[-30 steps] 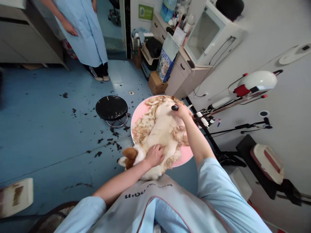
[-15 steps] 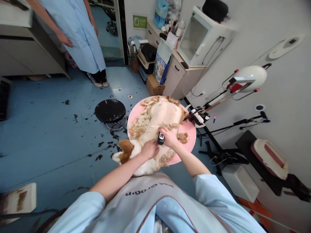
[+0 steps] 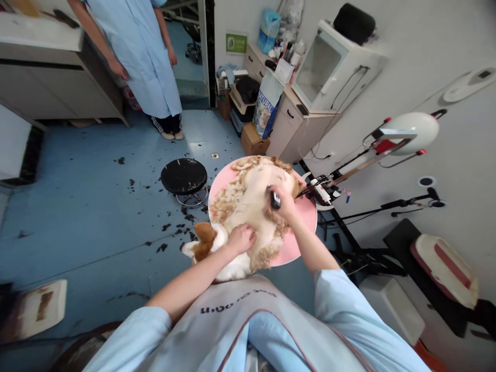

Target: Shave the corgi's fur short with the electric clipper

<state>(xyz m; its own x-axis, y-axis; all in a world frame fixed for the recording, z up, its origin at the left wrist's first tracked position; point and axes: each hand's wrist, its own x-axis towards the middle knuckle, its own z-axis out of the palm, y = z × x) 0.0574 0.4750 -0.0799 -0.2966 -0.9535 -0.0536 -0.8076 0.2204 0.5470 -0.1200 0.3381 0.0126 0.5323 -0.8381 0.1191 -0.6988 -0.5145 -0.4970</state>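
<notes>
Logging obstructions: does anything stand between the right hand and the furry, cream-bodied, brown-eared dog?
Only the black, rounded handheld tool in the right hand, over the dog; no other object visibly stands between them. Whether tool and dog touch is unclear.

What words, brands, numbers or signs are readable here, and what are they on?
"NATURAL": on the tall bag.
Apron: creased lettering, not surely readable.
Green sign: print too small to read.
Black tool in the right hand: pale marking, too blurred to read.
No numbers can be made out.
</notes>
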